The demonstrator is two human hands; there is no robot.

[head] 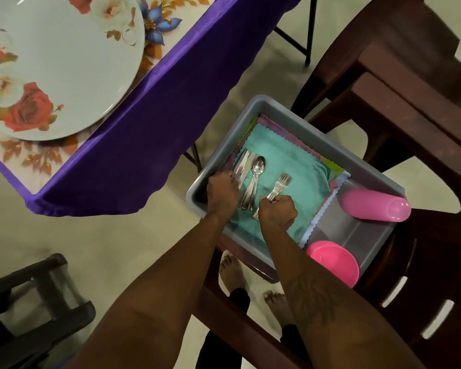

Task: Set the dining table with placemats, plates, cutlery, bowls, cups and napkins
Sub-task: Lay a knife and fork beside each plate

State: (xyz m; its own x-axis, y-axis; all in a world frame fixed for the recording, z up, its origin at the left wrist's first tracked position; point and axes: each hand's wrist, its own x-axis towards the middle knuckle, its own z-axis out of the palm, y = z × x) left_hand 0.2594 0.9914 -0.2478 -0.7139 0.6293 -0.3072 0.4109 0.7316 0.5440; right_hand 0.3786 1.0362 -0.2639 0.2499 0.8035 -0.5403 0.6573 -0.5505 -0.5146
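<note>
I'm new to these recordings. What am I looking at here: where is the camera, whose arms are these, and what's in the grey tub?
There is no machine here. A person works with bare hands, and the single picture comes from a camera worn on the head, looking down along both arms. The grey tub rests on a brown chair. Inside lie coloured napkins, a teal one on top, with cutlery on them. The left hand appears to curl round the handles of the knives. The right hand grips the handles of the forks. The spoons lie between them, untouched. A pink cup lies on its side in the tub, with pink bowls stacked nearby. At upper left, the purple-skirted table carries a floral plate on a floral placemat.
</note>
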